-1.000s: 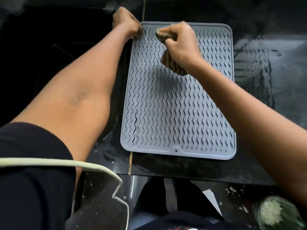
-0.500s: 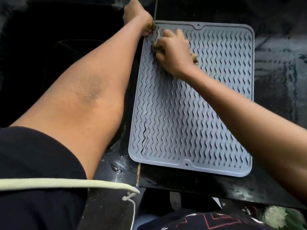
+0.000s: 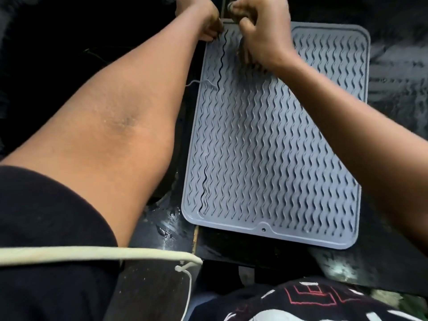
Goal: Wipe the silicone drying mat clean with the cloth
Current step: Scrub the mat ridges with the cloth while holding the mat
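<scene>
While the right hand [image 3: 261, 31] is gripping the bunched cloth [image 3: 235, 11] at the mat's [image 3: 266, 147] far left corner, the left hand [image 3: 199, 17] is pinching that corner's edge. The grey mat is lying flat on the dark tabletop [image 3: 231, 244].

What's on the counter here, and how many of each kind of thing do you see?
Grey silicone drying mat: 1
Cloth, bunched in the right hand: 1
Hands, counting the left hand holding the mat's far corner: 2
Total: 4
</scene>
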Tool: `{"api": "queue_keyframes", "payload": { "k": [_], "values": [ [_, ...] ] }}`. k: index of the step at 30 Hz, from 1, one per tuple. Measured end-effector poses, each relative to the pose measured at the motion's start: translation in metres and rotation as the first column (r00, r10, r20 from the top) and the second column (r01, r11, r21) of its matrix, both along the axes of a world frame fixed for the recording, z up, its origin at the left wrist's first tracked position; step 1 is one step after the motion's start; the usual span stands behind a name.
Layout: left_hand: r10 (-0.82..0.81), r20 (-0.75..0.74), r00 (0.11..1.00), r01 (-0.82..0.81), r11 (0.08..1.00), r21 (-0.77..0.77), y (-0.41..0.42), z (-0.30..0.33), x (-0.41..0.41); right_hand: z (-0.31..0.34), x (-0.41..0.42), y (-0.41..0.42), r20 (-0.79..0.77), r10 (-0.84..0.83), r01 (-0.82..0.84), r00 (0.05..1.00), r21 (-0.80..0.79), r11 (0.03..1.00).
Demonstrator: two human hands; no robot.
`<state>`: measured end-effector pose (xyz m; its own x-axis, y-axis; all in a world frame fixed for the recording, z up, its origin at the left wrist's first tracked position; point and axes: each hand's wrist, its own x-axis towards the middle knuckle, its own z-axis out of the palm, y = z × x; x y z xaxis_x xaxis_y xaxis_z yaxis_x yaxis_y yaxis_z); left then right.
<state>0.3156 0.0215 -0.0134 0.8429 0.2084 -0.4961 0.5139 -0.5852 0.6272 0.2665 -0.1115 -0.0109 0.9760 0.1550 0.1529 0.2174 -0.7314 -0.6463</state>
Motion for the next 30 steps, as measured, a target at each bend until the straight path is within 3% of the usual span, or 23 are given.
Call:
{"api": "queue_keyframes", "payload": {
  "k": [4, 8, 11, 13, 16, 22, 24, 25, 27, 30],
  "values": [
    [-0.040, -0.019, 0.999, 0.041, 0.998, 0.039, -0.001, 0.000, -0.001, -0.025, 0.004, 0.004, 0.021, 0.065, -0.055, 0.998, -0.320, 0.946],
    [-0.101, 0.118, 0.988, 0.084, 0.986, 0.146, 0.002, -0.004, -0.009, -0.029, 0.008, 0.002, 0.076, 0.039, -0.015, 0.996, -0.291, 0.957],
    [-0.305, 0.205, 0.930, 0.270, 0.945, 0.185, 0.015, 0.010, -0.034, -0.032, 0.009, 0.001, 0.066, 0.051, -0.033, 0.997, -0.249, 0.968],
    [-0.446, 0.050, 0.894, 0.439, 0.892, 0.106, 0.027, 0.026, -0.056, -0.032, 0.009, 0.002, 0.074, 0.037, -0.020, 0.997, -0.227, 0.974],
    [-0.600, -0.229, 0.766, 0.642, 0.713, 0.282, 0.043, 0.032, -0.070, -0.032, 0.009, 0.002, 0.073, 0.024, -0.007, 0.997, -0.218, 0.976],
    [-0.673, -0.299, 0.676, 0.707, 0.480, 0.520, 0.032, 0.039, -0.062, -0.030, 0.009, 0.001, 0.059, 0.040, -0.027, 0.997, -0.197, 0.980],
    [-0.741, -0.140, 0.656, 0.571, 0.367, 0.734, 0.027, 0.035, -0.058, -0.030, 0.010, 0.000, 0.046, 0.042, -0.032, 0.998, -0.199, 0.979],
    [-0.778, -0.023, 0.628, 0.479, 0.363, 0.799, 0.026, 0.031, -0.059, -0.030, 0.009, -0.001, 0.041, 0.045, -0.037, 0.998, -0.191, 0.981],
    [-0.779, 0.149, 0.609, 0.371, 0.446, 0.815, 0.025, 0.026, -0.061, -0.030, 0.008, -0.002, 0.035, 0.052, -0.046, 0.998, -0.155, 0.987],
    [-0.693, 0.301, 0.656, 0.236, 0.567, 0.789, 0.028, 0.015, -0.064, -0.027, 0.006, -0.004, 0.028, -0.008, 0.009, 1.000, -0.026, 1.000]
  ]
}}
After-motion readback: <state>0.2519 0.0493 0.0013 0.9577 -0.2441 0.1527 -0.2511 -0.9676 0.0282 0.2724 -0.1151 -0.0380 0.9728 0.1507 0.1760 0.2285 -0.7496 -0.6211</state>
